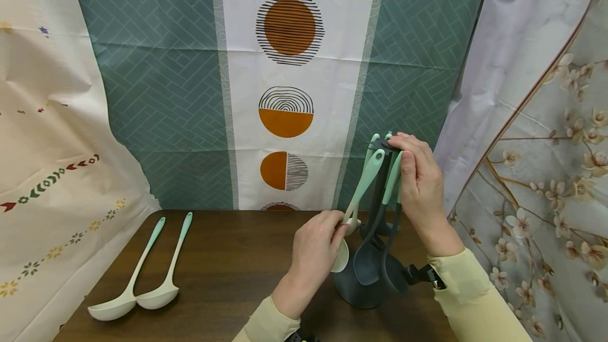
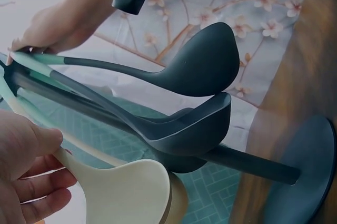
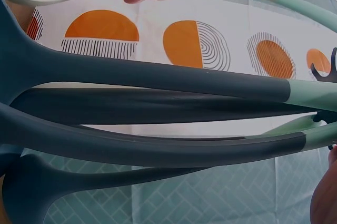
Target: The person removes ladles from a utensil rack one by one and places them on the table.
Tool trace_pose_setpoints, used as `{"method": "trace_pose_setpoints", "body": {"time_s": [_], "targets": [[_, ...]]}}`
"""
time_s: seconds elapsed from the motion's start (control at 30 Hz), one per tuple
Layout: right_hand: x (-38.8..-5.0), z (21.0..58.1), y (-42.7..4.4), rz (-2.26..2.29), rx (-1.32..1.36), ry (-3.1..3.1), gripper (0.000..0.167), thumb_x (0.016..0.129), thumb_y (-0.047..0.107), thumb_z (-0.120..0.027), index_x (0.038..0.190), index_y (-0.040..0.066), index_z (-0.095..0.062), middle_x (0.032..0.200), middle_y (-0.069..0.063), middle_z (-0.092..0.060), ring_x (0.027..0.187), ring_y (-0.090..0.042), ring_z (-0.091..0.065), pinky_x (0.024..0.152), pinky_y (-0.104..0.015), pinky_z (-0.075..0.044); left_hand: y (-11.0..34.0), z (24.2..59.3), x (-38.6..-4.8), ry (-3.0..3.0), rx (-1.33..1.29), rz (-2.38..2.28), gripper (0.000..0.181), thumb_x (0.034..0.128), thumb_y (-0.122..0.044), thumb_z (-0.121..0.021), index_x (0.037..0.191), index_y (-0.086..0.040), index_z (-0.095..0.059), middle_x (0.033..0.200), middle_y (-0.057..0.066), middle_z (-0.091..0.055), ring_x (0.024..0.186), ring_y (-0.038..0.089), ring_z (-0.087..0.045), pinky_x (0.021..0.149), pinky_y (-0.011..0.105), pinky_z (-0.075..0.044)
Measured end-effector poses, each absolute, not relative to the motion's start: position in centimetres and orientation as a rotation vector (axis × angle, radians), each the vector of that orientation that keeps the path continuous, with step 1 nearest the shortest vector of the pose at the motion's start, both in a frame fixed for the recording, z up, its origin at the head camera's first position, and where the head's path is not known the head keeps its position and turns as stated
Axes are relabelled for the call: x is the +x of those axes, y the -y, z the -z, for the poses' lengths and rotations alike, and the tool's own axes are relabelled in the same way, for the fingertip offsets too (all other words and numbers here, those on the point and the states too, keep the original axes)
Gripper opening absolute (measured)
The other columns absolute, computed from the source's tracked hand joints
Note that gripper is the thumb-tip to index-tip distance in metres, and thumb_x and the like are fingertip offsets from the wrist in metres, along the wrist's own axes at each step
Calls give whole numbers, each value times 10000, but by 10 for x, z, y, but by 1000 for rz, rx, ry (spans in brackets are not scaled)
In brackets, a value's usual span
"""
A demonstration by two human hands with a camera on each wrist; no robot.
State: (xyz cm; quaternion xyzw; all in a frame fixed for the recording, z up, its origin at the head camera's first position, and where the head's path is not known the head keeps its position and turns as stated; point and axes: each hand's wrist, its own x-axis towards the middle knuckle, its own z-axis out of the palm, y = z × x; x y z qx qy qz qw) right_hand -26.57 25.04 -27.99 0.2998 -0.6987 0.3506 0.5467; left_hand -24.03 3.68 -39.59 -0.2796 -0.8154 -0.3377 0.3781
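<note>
My left hand (image 1: 315, 247) pinches the cream lower handle of a cream ladle (image 2: 124, 190) with a mint grip, held close to the left of a dark utensil stand (image 1: 357, 284). Its mint end, with a hanging hole, leans near the stand's top hooks. My right hand (image 1: 420, 186) holds the top of the stand, its thumb beside a mint handle; the fingertips' contact is partly hidden. From the stand hang several dark-headed utensils with mint grips, among them a dark ladle (image 2: 202, 63) and a dark spoon-like utensil (image 1: 368, 263). Another cream utensil hangs behind, mostly covered.
Two cream ladles with mint grips, a left one (image 1: 114, 307) and a right one (image 1: 159, 297), lie side by side on the left of the brown wooden table (image 1: 223, 273). Patterned cloths hang behind and at both sides, including a flowered curtain (image 1: 546, 226) at the right.
</note>
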Motion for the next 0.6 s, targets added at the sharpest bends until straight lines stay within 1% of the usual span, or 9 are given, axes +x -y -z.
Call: {"method": "trace_pose_setpoints", "body": {"time_s": [0.37,0.6], "targets": [[-266,280,-249,-834,711,1647,369,1187,222,-521,1303,-45,-749,1337,-216,-714,1354,-378,-622,1245,-464,-392,-24,401,-239,2092,-674,868,175,950,-180,-906,1052,-160,-764,938,-43,-733,783,133,-667,654,305,-576],[-266,280,-249,-832,713,1635,400,1192,255,-513,1297,-51,-748,1327,-222,-711,1340,-398,-627,1241,-468,-398,-13,404,-238,2119,-652,878,190,940,-168,-914,1062,-156,-768,954,-33,-742,783,130,-662,652,306,-579]]}}
